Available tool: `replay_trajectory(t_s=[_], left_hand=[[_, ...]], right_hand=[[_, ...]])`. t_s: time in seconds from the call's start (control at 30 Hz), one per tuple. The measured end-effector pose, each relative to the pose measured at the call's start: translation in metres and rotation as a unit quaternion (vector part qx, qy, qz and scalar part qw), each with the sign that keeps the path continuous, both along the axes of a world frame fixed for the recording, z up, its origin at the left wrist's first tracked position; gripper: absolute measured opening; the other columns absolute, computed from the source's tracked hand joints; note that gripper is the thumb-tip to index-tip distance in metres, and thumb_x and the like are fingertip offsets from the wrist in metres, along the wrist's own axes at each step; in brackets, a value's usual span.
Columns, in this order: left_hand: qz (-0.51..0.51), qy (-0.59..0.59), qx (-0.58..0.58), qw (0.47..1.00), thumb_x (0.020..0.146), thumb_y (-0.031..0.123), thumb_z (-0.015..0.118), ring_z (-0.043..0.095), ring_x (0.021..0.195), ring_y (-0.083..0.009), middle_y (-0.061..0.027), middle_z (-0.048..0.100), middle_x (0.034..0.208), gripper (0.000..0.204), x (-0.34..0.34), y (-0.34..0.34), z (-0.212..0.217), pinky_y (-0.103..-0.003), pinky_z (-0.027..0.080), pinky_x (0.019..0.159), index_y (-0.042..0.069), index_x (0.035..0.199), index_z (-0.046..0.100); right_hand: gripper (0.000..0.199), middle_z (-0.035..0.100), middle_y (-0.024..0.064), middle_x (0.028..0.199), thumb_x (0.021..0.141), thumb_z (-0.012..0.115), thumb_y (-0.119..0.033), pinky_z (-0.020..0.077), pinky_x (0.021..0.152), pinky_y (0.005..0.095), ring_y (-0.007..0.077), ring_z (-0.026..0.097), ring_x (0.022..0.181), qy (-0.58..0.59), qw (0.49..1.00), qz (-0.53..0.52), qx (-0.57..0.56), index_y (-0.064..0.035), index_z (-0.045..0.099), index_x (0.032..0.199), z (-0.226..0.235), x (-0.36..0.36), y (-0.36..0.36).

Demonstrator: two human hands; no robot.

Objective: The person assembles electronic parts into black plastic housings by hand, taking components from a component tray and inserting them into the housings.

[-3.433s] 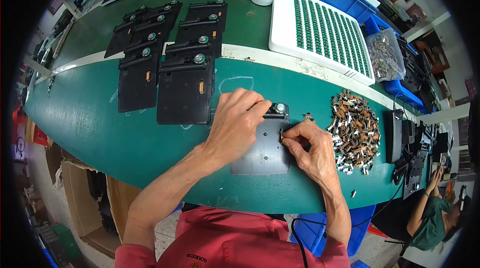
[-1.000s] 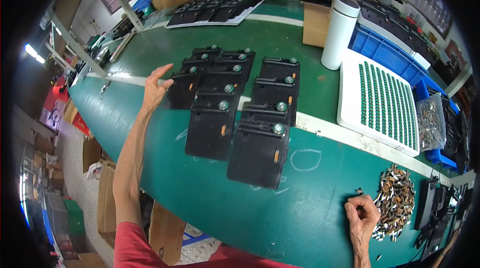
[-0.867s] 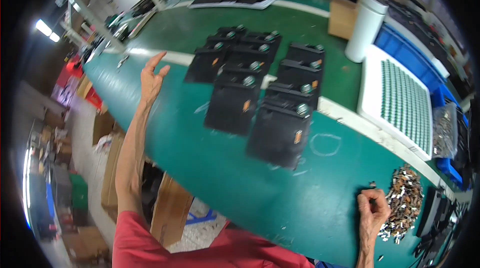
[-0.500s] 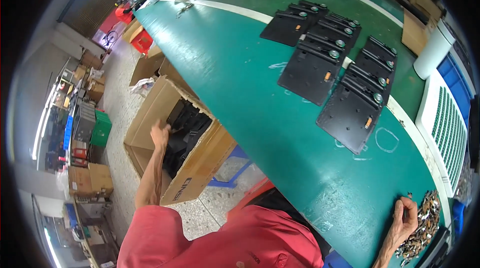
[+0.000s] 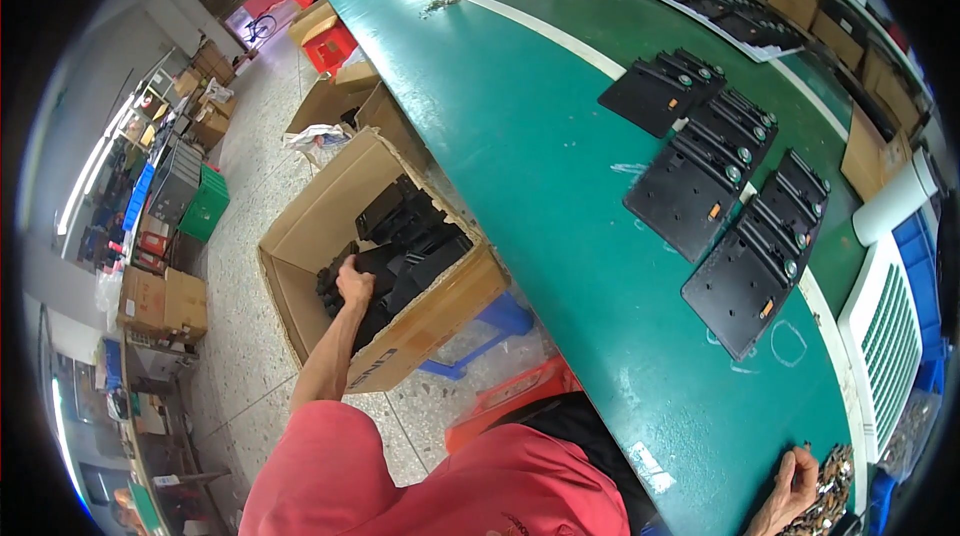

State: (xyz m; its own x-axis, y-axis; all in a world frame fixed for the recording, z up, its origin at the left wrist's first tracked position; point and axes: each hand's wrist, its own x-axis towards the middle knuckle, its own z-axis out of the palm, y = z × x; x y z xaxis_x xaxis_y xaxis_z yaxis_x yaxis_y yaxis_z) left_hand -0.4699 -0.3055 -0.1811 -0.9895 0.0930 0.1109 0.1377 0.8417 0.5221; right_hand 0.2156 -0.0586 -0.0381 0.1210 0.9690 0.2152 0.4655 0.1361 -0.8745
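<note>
My left hand (image 5: 352, 285) reaches down into an open cardboard box (image 5: 300, 236) on the floor and closes on one of the black plastic plates (image 5: 405, 246) stacked inside. My right hand (image 5: 797, 481) rests on the green table (image 5: 540, 166) at its near right end, fingers curled in a pile of small metal parts (image 5: 830, 491). Several finished black plates (image 5: 745, 281) lie overlapping in rows on the table, each with a round knob and an orange tag.
A white tray of green parts (image 5: 890, 331) and a white cylinder (image 5: 895, 201) stand at the table's right. More cardboard boxes (image 5: 330, 101) and a red crate (image 5: 330, 44) stand on the floor. A red stool (image 5: 510, 396) is by my legs.
My left hand left the plates on the table, swung out past the table edge and went down into the box. My right hand stayed at the pile of metal parts.
</note>
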Motion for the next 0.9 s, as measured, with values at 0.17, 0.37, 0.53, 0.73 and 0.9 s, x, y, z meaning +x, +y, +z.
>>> replay_trajectory(t_s=[0.17,0.37,0.53,0.73,0.9], left_hand=[[0.059,0.024,0.043,0.997,0.061,0.004,0.065,0.067,0.103,-0.0372,-0.0257,0.069,0.107,0.055,-0.036,-0.047,0.007,-0.039,0.051,0.092,-0.003,0.116,0.066],[0.019,0.06,0.194,0.979,0.074,-0.004,0.062,0.068,0.078,-0.0176,-0.0106,0.073,0.089,0.029,-0.072,-0.11,0.075,-0.031,0.054,0.074,-0.005,0.102,0.071],[-0.16,0.049,0.377,0.911,0.082,-0.009,0.059,0.065,0.084,-0.0115,-0.0042,0.071,0.096,0.034,-0.011,-0.022,0.186,-0.024,0.052,0.076,-0.003,0.115,0.065],[-0.457,-0.001,0.437,0.775,0.085,-0.01,0.062,0.062,0.09,-0.0115,-0.0045,0.068,0.099,0.022,0.16,0.141,0.255,-0.026,0.049,0.086,-0.001,0.106,0.064],[-0.732,-0.073,0.482,0.476,0.077,-0.016,0.061,0.063,0.085,-0.0246,-0.0136,0.067,0.089,0.016,0.302,0.244,0.247,-0.038,0.054,0.085,-0.003,0.086,0.062]], right_hand=[[0.01,0.068,0.0079,0.086,0.086,0.074,-0.003,0.0495,0.064,0.0243,0.0128,0.058,0.071,0.012,1.0,-0.006,0.011,0.0018,0.07,0.094,-0.001,-0.003,0.001],[0.011,0.068,0.008,0.084,0.085,0.075,-0.004,0.0493,0.062,0.0237,0.0131,0.059,0.07,-0.023,1.0,0.004,0.01,0.0015,0.07,0.093,-0.002,0.001,0.006],[0.013,0.067,0.007,0.081,0.088,0.074,-0.01,0.0484,0.061,0.025,0.0124,0.057,0.068,-0.023,1.0,0.004,0.011,0.0018,0.069,0.092,0.002,0.001,0.004],[0.018,0.066,0.005,0.094,0.089,0.068,-0.012,0.0505,0.062,0.0239,0.0117,0.061,0.08,0.033,0.998,-0.025,-0.055,-0.001,0.068,0.104,0.029,-0.016,-0.005],[0.042,0.068,0.0117,0.103,0.092,0.068,-0.025,0.0565,0.066,0.028,0.0177,0.066,0.086,0.262,0.938,0.165,-0.154,-0.0012,0.059,0.126,0.047,-0.023,-0.008]])
